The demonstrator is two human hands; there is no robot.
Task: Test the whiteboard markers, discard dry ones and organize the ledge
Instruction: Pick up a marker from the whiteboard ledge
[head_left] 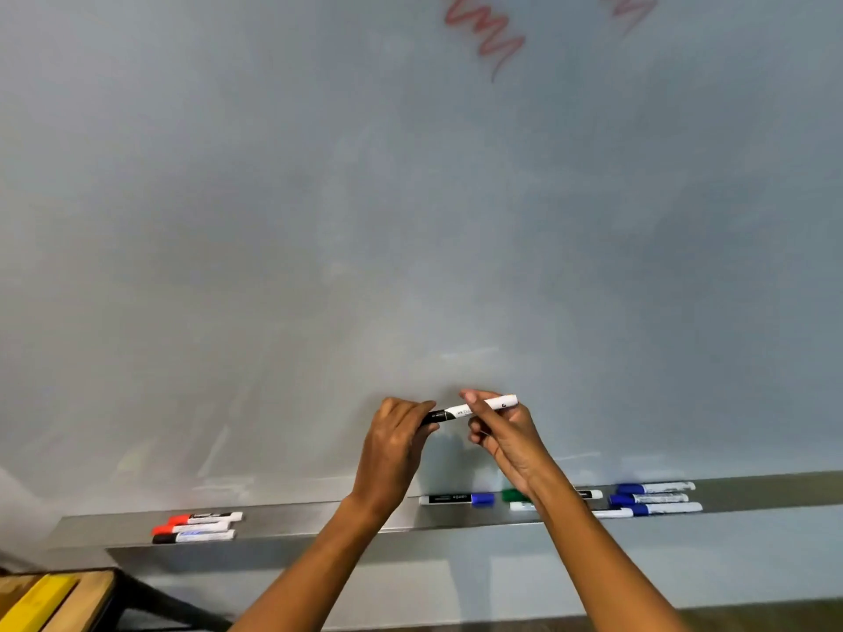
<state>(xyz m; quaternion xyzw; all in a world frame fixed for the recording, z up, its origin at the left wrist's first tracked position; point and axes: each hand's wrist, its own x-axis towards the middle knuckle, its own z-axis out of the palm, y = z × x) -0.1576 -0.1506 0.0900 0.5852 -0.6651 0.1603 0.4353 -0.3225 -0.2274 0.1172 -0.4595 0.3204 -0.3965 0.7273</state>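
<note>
Whiteboard (319,221) ahead, ledge (319,522) below: my left hand (394,442) grips the marker (470,409) cap, right hand (504,433) pinches its barrel, probably to uncap.

- White-barrelled whiteboard marker with a black cap (470,409): held roughly level in front of the board, cap end to the left, cap seated on the barrel.
- Long grey metal ledge (319,522) below the board.
- Three white markers (196,526) lie side by side at its left: two red-capped, one black-capped.
- A blue-capped white marker (456,499) lies mid-ledge.
- A green-capped marker (515,495) lies partly hidden.
- Three blue-capped white markers (657,498) are grouped at right.
</note>
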